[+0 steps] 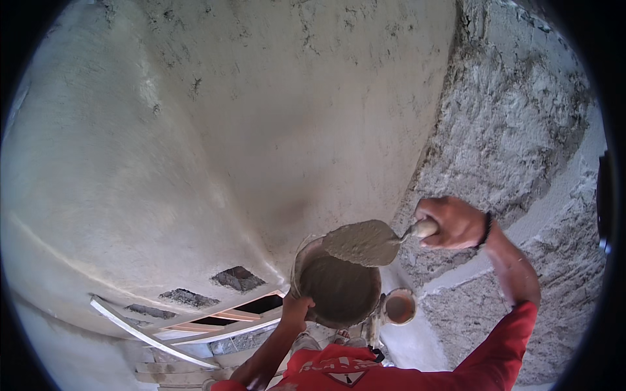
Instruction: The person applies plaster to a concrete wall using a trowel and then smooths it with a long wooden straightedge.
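The right grip (453,223) is wrapped round the handle of a trowel (364,243), its mortar-coated blade over the far right edge of a bucket (374,279). The left grip (297,311) holds the bucket's near left side; grey mortar (339,292) lies inside. A twist of the wrist could slide the load off outside the bucket — and a slack left grip might let it tip, spilling the mortar.

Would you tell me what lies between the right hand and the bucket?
In the head view, a mortar-coated masonry trowel, its blade overlapping the bucket.
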A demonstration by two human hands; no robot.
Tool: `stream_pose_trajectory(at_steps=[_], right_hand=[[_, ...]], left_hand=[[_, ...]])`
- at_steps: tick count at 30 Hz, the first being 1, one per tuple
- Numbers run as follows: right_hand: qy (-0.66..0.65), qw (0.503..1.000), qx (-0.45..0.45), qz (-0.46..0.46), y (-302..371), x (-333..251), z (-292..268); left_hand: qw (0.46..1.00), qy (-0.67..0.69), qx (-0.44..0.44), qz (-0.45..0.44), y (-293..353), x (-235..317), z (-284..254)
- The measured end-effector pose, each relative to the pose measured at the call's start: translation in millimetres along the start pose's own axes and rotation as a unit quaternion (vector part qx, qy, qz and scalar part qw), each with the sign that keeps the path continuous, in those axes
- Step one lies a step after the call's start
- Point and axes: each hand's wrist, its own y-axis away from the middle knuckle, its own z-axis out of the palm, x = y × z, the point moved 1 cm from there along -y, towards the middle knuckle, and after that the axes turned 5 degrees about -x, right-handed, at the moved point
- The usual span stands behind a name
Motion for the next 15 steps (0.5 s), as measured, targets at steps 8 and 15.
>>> stream_pose_trajectory(at_steps=[8, 15], right_hand=[[-0.081, 0.965, 0.052, -0.244, -16.0, -10.2, -139.1], [0.064, 0.928, 0.365, -0.023, -98.2, 103.7, -218.9]], left_hand=[[0.997, 0.031, 0.065, 0.034, 22.4, -7.5, -1.2], [0.995, 0.078, 0.061, -0.022, 0.8, -37.4, -4.3]])
